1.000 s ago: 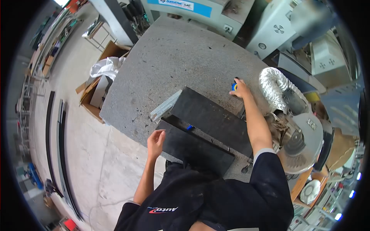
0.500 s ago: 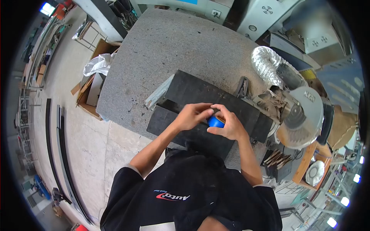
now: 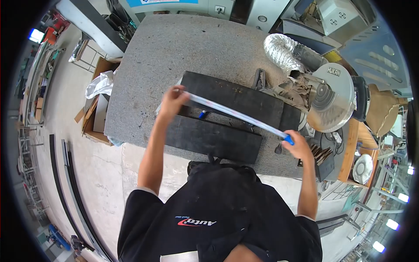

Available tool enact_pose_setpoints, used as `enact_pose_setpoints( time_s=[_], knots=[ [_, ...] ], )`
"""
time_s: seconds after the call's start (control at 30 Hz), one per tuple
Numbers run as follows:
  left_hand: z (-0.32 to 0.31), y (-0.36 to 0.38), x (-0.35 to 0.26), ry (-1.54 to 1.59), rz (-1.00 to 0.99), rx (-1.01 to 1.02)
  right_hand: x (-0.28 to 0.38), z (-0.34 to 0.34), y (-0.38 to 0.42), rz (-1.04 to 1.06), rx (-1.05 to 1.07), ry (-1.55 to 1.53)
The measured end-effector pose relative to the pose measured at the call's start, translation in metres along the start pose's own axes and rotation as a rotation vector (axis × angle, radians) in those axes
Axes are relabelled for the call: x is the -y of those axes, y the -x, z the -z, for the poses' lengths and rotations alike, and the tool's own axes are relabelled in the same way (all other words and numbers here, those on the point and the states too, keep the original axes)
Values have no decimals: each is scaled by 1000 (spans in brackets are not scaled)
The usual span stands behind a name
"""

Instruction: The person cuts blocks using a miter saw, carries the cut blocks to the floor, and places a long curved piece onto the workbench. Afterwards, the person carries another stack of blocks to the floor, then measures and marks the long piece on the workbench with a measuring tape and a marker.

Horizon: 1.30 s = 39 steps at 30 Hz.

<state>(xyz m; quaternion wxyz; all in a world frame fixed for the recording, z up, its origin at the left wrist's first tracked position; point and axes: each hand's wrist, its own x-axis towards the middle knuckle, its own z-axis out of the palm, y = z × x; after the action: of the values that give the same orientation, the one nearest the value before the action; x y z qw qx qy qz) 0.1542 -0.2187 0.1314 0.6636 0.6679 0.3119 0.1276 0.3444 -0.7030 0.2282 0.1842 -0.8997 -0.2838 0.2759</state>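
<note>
A tape measure (image 3: 288, 139) with a blue case sits in my right hand (image 3: 300, 146), whose fingers are closed around it. Its pale blade (image 3: 235, 114) stretches left across the workbench to my left hand (image 3: 173, 104), which pinches the free end. Beneath the blade lie two long dark blocks: a rear block (image 3: 233, 94) and a front block (image 3: 214, 139), with a gap between them. Inside that gap a small blue part (image 3: 203, 114) shows, too small to name.
The grey workbench (image 3: 174, 43) carries a saw with a round guard (image 3: 334, 94) and a silver flexible duct (image 3: 281, 50) at the right. Thin wooden strips (image 3: 321, 155) stand at the right edge. A cardboard box (image 3: 94, 126) stands left; long dark bars (image 3: 72, 187) lie on the floor.
My hands, close together around the blue tape measure before, have moved apart. The blade is now drawn out between them, my left hand up and left, my right hand out right.
</note>
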Motion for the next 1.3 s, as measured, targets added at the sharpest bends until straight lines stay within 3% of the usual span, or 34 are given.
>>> enact_pose_setpoints(
  time_s=[0.1, 0.27, 0.33, 0.4, 0.53, 0.6, 0.87, 1.13, 1.2, 1.27, 1.3],
  knots=[
    [50, -57, 70, -305, -106, -399, -59, 15, 2, -12, -174, 82],
    [28, -64, 58, -477, -52, -360, -84, 18, -20, -109, -311, 159],
    [26, -69, 62, -468, -82, -283, -122, 7, -26, -28, -451, 189],
    [25, -67, 58, -514, -124, -267, -143, 4, -32, 8, -416, 130],
    [10, -56, 41, -629, -136, -302, -134, -4, -31, -89, -435, 100],
    [8, -55, 41, -621, -96, -327, -136, -11, -32, 12, -573, 122],
    [7, -57, 44, -585, -86, -316, -148, -23, -34, -45, -588, 146],
    [3, -51, 35, -601, -74, -342, -139, -18, -30, -16, -605, 166],
    [8, -48, 27, -452, -263, -376, -118, -7, -18, -4, -632, 175],
    [0, -25, -13, -349, -212, -381, -82, 7, 4, 7, -652, 183],
    [3, -16, -20, -265, -187, -187, -61, 13, 16, -60, -540, 78]
  ],
)
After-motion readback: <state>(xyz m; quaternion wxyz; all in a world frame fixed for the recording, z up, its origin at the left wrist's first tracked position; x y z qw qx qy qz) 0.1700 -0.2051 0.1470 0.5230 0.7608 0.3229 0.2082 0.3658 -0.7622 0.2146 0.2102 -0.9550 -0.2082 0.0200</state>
